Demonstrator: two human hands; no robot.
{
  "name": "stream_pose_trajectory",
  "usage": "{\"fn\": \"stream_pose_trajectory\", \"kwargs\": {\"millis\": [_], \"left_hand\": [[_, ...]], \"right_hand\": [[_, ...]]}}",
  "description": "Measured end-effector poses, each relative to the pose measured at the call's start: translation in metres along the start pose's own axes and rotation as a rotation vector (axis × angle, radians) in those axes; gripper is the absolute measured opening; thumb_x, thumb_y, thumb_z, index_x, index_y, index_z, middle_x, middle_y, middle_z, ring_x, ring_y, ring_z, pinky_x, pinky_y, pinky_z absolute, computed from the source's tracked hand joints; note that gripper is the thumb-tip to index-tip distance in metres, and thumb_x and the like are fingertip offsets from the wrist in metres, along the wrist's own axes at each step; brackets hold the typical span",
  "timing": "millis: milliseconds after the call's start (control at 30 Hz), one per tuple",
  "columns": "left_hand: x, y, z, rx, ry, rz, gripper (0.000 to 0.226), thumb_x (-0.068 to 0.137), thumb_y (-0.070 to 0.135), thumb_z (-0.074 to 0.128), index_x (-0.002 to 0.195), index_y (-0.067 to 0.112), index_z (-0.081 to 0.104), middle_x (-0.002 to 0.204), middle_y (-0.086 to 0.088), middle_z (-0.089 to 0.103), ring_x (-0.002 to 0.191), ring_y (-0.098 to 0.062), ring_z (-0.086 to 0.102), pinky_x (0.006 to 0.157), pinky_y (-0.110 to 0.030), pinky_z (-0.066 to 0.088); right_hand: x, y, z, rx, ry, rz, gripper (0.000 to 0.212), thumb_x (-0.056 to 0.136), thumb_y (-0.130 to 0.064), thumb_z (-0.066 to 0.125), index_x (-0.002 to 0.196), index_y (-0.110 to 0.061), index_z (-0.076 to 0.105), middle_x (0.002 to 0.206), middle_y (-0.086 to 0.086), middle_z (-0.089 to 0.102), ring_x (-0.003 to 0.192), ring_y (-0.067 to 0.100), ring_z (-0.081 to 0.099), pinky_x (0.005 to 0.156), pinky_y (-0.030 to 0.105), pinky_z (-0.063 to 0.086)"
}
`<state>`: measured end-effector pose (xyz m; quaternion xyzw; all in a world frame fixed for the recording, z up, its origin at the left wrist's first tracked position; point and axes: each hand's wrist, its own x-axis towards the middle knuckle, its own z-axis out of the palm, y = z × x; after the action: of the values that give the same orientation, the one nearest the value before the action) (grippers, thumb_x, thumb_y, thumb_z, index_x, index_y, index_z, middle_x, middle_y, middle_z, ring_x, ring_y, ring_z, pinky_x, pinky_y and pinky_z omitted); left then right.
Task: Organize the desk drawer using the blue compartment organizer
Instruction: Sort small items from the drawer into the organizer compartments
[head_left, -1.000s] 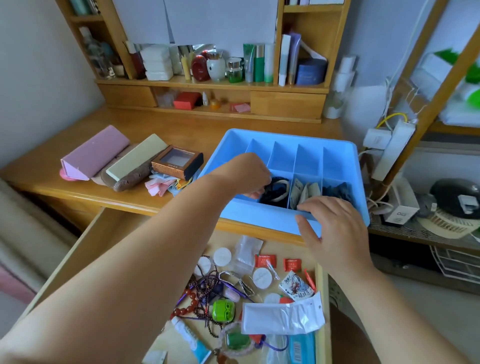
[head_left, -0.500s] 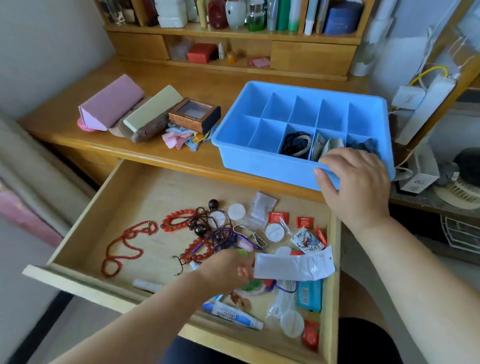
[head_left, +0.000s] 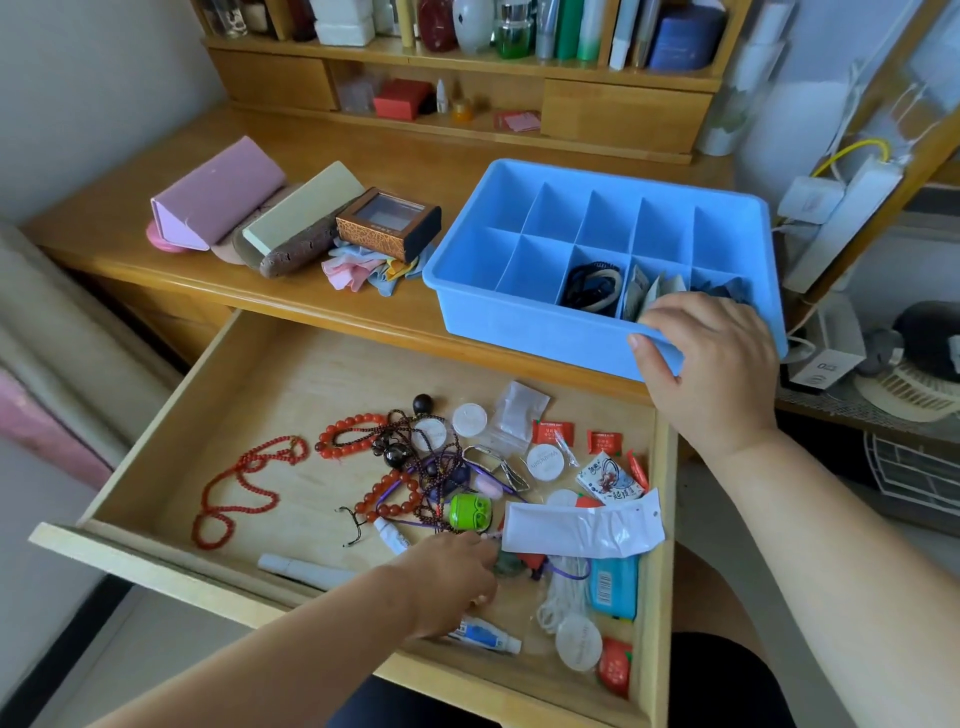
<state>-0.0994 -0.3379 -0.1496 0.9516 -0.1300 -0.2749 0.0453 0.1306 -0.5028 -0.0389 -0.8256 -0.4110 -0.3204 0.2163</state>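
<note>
Wooden drawer (head_left: 171, 431): red beads (head_left: 236, 491) and a white pouch (head_left: 582, 527) crowd your left hand (head_left: 447, 582), grip unclear. Your right hand (head_left: 709, 364) grasps the blue organizer (head_left: 519, 322). Labels unreadable.

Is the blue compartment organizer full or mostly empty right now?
Mostly empty. In the blue plastic compartment organizer, only three near-row cells on the right hold items, including dark hair ties; the other seven show bare blue bottoms.
</note>
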Motion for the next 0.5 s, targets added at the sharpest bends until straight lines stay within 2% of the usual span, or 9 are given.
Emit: {"fn": "stream_pose_trajectory", "kwargs": {"millis": [167,267,367,433,500], "left_hand": [[0.009,0.002,-0.001,0.132,0.000,0.018,0.028,0.087,0.006,0.058,0.114,0.013,0.059,0.119,-0.007,0.050,0.108,-0.025,0.046,0.094,-0.039,0.043],[0.011,0.002,-0.002,0.088,-0.032,-0.025,0.021,0.091,0.013,0.057,0.112,0.011,0.059,0.118,-0.007,0.052,0.106,-0.026,0.050,0.092,-0.042,0.046],[0.002,-0.004,-0.008,-0.275,0.043,-0.166,0.022,0.094,0.033,0.055,0.104,0.014,0.060,0.108,-0.001,0.059,0.097,-0.020,0.055,0.087,-0.035,0.048],[-0.008,-0.007,-0.018,-0.559,0.161,-0.225,0.017,0.090,0.031,0.061,0.095,0.015,0.060,0.095,0.003,0.064,0.086,-0.014,0.058,0.079,-0.027,0.051],[-0.017,-0.008,-0.038,-0.767,0.314,-0.232,0.013,0.088,0.026,0.065,0.089,0.015,0.058,0.083,0.004,0.064,0.076,-0.011,0.061,0.074,-0.028,0.054]], "right_hand": [[0.001,-0.001,-0.003,0.026,-0.002,-0.007,0.021,0.087,-0.028,0.058,0.091,-0.011,0.070,0.099,0.003,0.068,0.087,0.029,0.062,0.080,0.038,0.042],[0.000,-0.002,-0.006,0.027,0.000,-0.025,0.021,0.087,-0.028,0.058,0.090,-0.011,0.070,0.097,0.004,0.069,0.085,0.030,0.062,0.077,0.038,0.043],[-0.001,-0.002,-0.007,0.024,-0.009,-0.027,0.021,0.087,-0.029,0.057,0.090,-0.011,0.070,0.097,0.004,0.069,0.085,0.030,0.062,0.077,0.038,0.042],[0.000,-0.002,-0.006,0.022,-0.009,-0.027,0.021,0.087,-0.029,0.057,0.090,-0.012,0.069,0.097,0.003,0.068,0.085,0.029,0.061,0.078,0.037,0.041],[0.000,-0.001,-0.005,0.022,-0.002,-0.031,0.021,0.087,-0.029,0.057,0.090,-0.012,0.069,0.097,0.003,0.068,0.085,0.029,0.061,0.078,0.037,0.040]]}}
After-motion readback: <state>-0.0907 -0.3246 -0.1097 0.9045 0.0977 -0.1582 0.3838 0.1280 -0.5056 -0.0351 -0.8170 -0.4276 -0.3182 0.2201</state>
